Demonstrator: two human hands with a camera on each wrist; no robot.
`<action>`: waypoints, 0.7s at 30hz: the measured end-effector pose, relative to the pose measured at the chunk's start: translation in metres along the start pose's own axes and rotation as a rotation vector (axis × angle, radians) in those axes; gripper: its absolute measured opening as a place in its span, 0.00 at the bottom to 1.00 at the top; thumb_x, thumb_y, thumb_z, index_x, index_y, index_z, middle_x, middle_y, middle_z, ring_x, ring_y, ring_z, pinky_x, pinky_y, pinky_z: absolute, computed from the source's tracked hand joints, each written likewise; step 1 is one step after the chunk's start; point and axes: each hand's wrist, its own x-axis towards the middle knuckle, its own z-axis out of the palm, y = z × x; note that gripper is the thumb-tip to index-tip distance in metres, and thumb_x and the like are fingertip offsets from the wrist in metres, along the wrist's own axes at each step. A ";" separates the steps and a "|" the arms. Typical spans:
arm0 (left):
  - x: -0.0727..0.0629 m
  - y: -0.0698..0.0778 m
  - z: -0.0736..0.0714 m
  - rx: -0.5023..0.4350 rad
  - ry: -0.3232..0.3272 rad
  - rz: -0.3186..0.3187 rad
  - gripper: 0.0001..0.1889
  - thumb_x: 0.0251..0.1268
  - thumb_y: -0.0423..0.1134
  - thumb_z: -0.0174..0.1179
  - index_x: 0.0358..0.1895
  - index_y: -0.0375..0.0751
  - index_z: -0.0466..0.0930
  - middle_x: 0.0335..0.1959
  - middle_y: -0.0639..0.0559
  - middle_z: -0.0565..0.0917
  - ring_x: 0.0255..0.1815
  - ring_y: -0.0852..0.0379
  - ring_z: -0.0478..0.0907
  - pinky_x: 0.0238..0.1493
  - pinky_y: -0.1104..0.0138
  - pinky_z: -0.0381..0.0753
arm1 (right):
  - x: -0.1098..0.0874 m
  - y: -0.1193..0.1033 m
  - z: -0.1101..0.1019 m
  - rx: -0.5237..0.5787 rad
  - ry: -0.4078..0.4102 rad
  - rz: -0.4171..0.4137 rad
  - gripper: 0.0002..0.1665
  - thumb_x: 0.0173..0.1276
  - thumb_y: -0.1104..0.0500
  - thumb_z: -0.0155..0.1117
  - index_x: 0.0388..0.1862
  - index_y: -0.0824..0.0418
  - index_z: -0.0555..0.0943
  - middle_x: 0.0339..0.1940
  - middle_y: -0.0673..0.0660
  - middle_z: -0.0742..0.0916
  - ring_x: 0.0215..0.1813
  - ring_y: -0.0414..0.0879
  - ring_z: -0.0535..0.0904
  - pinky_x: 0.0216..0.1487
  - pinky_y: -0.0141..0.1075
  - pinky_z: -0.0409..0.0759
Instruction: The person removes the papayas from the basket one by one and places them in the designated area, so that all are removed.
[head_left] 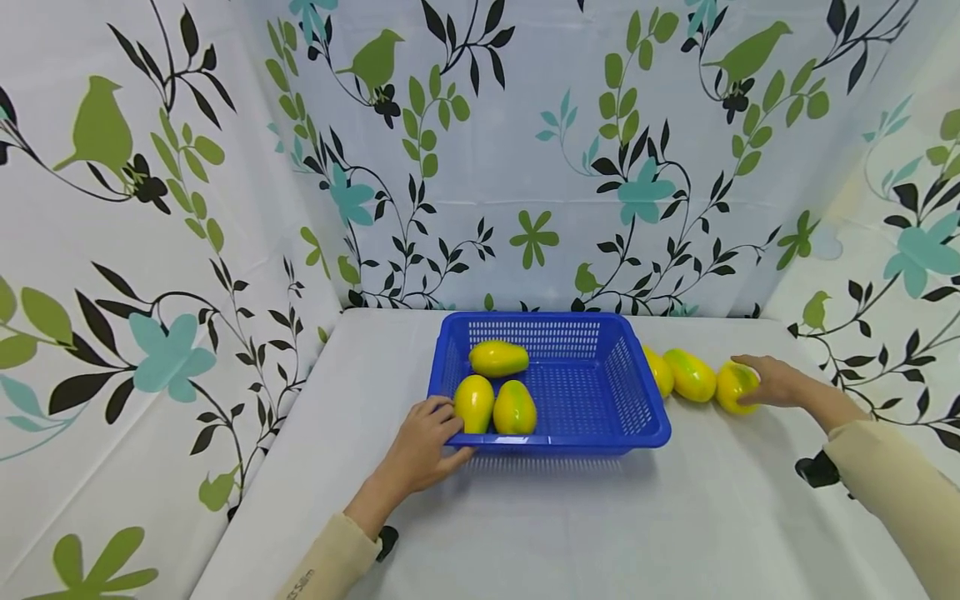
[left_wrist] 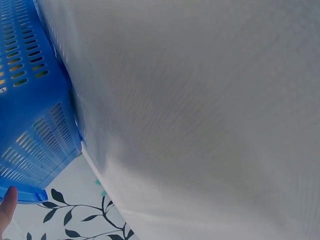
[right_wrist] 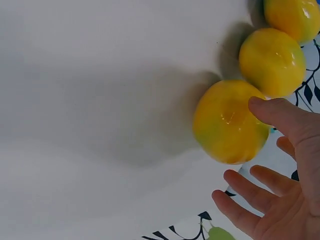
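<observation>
A blue plastic basket (head_left: 573,400) with slotted sides stands on the table. My left hand (head_left: 426,443) grips its front left corner, fingers over the rim and thumb at the outer side. Inside lie three yellow mangoes: one mango (head_left: 498,359) on its side behind, another (head_left: 473,405) and a third (head_left: 515,408) near the front. To the basket's right, my right hand (head_left: 776,383) is at the outermost mango (head_left: 731,388) of a row. The right wrist view shows its thumb over that mango (right_wrist: 225,127) and its other fingers spread apart beside it.
Two more mangoes, one (head_left: 691,377) in the middle of the row and one (head_left: 657,372) partly hidden by the basket's right wall, lie close together. A white cloth covers the table (head_left: 540,533). Patterned curtains (head_left: 570,167) enclose the back and sides.
</observation>
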 end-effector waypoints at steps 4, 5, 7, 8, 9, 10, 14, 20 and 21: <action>0.000 0.000 0.000 0.003 -0.001 0.003 0.16 0.59 0.54 0.65 0.36 0.44 0.84 0.41 0.51 0.83 0.54 0.50 0.74 0.60 0.53 0.74 | 0.000 -0.006 -0.010 -0.024 -0.007 0.002 0.44 0.60 0.56 0.71 0.65 0.82 0.62 0.61 0.86 0.67 0.60 0.81 0.63 0.58 0.73 0.63; 0.000 0.000 0.001 0.003 -0.001 0.002 0.16 0.60 0.54 0.65 0.36 0.44 0.84 0.41 0.51 0.84 0.54 0.50 0.74 0.60 0.53 0.74 | 0.001 -0.009 -0.012 -0.033 -0.003 0.001 0.44 0.61 0.55 0.70 0.64 0.82 0.63 0.60 0.86 0.68 0.60 0.81 0.63 0.58 0.73 0.63; 0.001 0.000 0.001 0.004 0.000 0.000 0.17 0.60 0.54 0.65 0.36 0.44 0.84 0.41 0.51 0.84 0.54 0.49 0.74 0.60 0.53 0.74 | 0.003 -0.017 -0.018 -0.053 0.004 -0.002 0.42 0.63 0.54 0.68 0.64 0.81 0.63 0.60 0.86 0.68 0.60 0.80 0.64 0.58 0.72 0.64; 0.001 -0.001 0.001 0.006 -0.002 -0.001 0.17 0.60 0.54 0.65 0.37 0.44 0.84 0.41 0.51 0.84 0.54 0.49 0.74 0.60 0.53 0.74 | 0.004 -0.022 -0.020 -0.060 0.012 -0.007 0.41 0.64 0.54 0.67 0.65 0.81 0.63 0.60 0.86 0.68 0.60 0.80 0.64 0.58 0.72 0.64; 0.001 -0.001 0.001 0.008 -0.005 -0.002 0.17 0.60 0.55 0.64 0.37 0.44 0.84 0.41 0.51 0.84 0.54 0.49 0.74 0.60 0.53 0.74 | 0.006 -0.027 -0.022 -0.072 0.022 -0.015 0.40 0.65 0.54 0.66 0.65 0.80 0.64 0.60 0.85 0.69 0.60 0.80 0.64 0.58 0.72 0.64; 0.002 -0.001 0.001 0.009 -0.008 -0.002 0.17 0.60 0.55 0.64 0.37 0.44 0.84 0.41 0.51 0.84 0.55 0.50 0.74 0.61 0.53 0.73 | 0.009 -0.033 -0.024 -0.083 0.030 -0.022 0.40 0.66 0.54 0.66 0.65 0.80 0.64 0.60 0.85 0.69 0.60 0.79 0.65 0.58 0.72 0.64; 0.002 0.000 0.000 0.009 -0.009 -0.004 0.17 0.61 0.55 0.64 0.37 0.43 0.84 0.42 0.51 0.84 0.55 0.50 0.74 0.61 0.53 0.73 | 0.022 -0.064 -0.032 -0.096 0.058 -0.050 0.39 0.67 0.54 0.64 0.67 0.78 0.64 0.62 0.83 0.70 0.62 0.77 0.66 0.60 0.70 0.64; 0.001 0.001 -0.001 0.003 0.012 0.000 0.17 0.58 0.54 0.66 0.38 0.43 0.85 0.42 0.50 0.85 0.54 0.49 0.75 0.60 0.52 0.74 | 0.041 -0.122 -0.035 -0.154 0.071 -0.152 0.37 0.68 0.54 0.64 0.69 0.73 0.66 0.65 0.79 0.71 0.65 0.75 0.66 0.61 0.69 0.65; 0.001 0.002 -0.001 0.003 0.014 0.004 0.17 0.58 0.54 0.66 0.38 0.43 0.85 0.42 0.50 0.85 0.54 0.49 0.75 0.59 0.52 0.74 | 0.044 -0.132 -0.034 -0.162 0.070 -0.171 0.37 0.68 0.54 0.64 0.69 0.73 0.66 0.65 0.78 0.72 0.66 0.75 0.66 0.62 0.68 0.64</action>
